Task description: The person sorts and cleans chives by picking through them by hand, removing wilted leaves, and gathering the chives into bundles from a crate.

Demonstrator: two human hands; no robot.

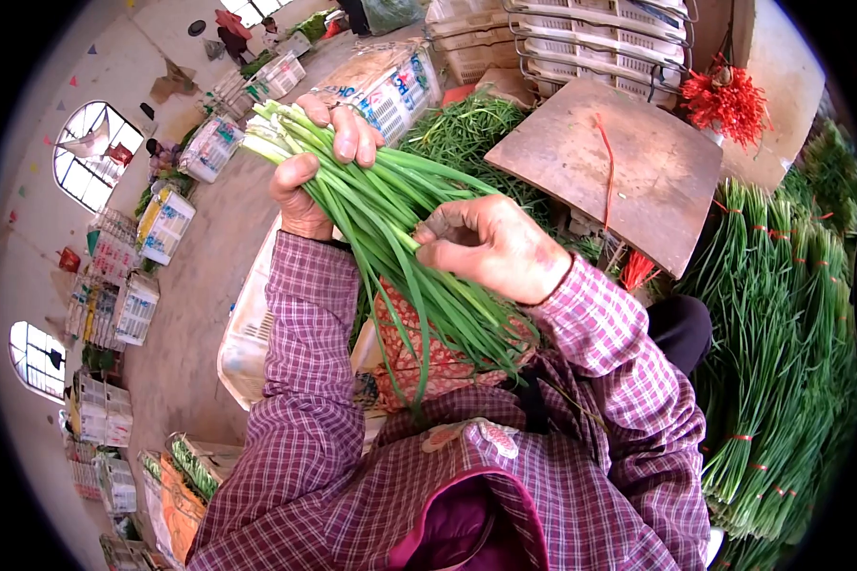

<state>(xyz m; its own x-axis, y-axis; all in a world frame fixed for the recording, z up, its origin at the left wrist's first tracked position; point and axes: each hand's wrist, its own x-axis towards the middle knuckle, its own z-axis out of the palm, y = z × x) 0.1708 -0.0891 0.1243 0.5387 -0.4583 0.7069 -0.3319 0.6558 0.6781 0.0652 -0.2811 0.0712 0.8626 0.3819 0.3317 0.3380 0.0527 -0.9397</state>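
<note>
While the left hand (303,198) grips a bunch of green stalks (390,195) near its pale ends, the right hand (509,249) pinches a stalk partway along, thumb and forefinger closed together. The bunch slants in front of the person's chest, its leaf tips hanging over a patterned red cloth (405,347). Beyond the left hand, a lidded crate (395,100) carries large blue characters with touches of red, too distorted to read. Colored printing also marks a crate by the wall (211,149), likewise illegible. Red ties band the piled greens (771,362) at right, beside a brown board (619,176).
</note>
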